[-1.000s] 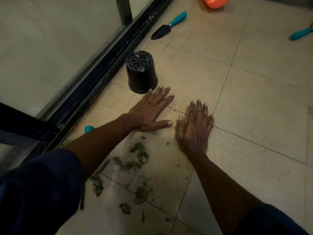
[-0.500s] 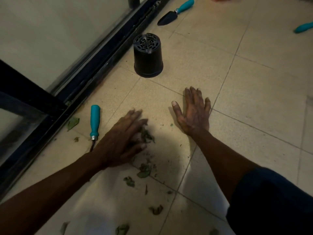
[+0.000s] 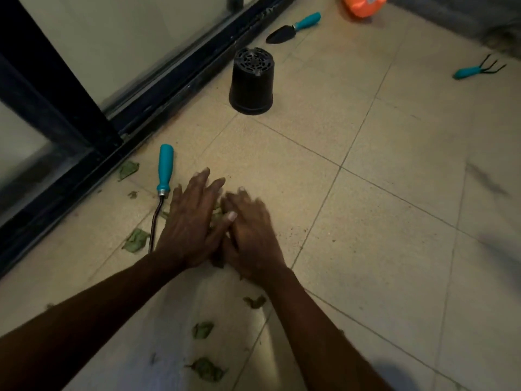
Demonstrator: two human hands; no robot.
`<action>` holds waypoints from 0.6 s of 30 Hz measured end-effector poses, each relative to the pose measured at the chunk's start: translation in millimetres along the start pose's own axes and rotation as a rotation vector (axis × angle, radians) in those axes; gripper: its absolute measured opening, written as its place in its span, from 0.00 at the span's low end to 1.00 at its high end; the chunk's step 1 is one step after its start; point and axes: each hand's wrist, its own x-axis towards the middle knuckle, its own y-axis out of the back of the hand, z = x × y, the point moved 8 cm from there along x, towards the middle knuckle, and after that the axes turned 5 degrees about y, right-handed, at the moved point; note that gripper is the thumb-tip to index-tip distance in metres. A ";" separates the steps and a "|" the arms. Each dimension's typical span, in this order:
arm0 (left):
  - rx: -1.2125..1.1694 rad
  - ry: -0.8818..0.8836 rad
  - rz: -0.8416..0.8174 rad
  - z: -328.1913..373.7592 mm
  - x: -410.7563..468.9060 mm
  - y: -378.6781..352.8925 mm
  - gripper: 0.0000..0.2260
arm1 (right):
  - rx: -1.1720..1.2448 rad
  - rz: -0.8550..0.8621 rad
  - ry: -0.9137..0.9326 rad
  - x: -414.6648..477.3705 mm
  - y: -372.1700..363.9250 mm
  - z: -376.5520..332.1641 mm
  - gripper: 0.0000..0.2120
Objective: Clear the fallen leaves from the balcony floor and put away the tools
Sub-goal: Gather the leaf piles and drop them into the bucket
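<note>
Looking down from the head camera, a beige tiled floor point(image 3: 394, 193) is filling most of the view. A black door track point(image 3: 174, 80) is running from 8 o'clock up to 12 o'clock beside pale glass panels. At the centre the left hand point(image 3: 191, 224) and right hand point(image 3: 251, 235) are lying palm-down, side by side and touching, pressing in on a small clump of leaves point(image 3: 217, 214) between them. The left hand's fingers are lying straight and spread, gripping nothing. The right hand is showing blurred, so I cannot tell its grip. Loose leaves point(image 3: 207, 369) are lying scattered at 6 o'clock and at 9 o'clock. A teal-handled tool point(image 3: 165, 170) is lying just beside the left hand at 10 o'clock. An upturned black pot point(image 3: 251, 83) is standing at 12 o'clock, near the track. A trowel point(image 3: 293, 29) is lying beyond it, an orange container point(image 3: 362, 5) is sitting at 1 o'clock, and a hand rake point(image 3: 476, 69) is lying at 2 o'clock, well apart.
</note>
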 end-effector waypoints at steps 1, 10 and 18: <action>0.025 -0.011 -0.003 1.1 -4.7 -2.5 0.33 | -0.034 0.092 -0.080 -14.7 11.2 8.1 0.31; 0.162 0.042 0.057 -7.9 -51.5 8.2 0.32 | -0.222 0.183 -0.867 -108.7 34.0 101.6 0.43; 0.210 0.402 0.212 -49.1 -62.3 53.1 0.35 | -0.093 -0.044 0.022 -22.3 -39.8 -43.1 0.40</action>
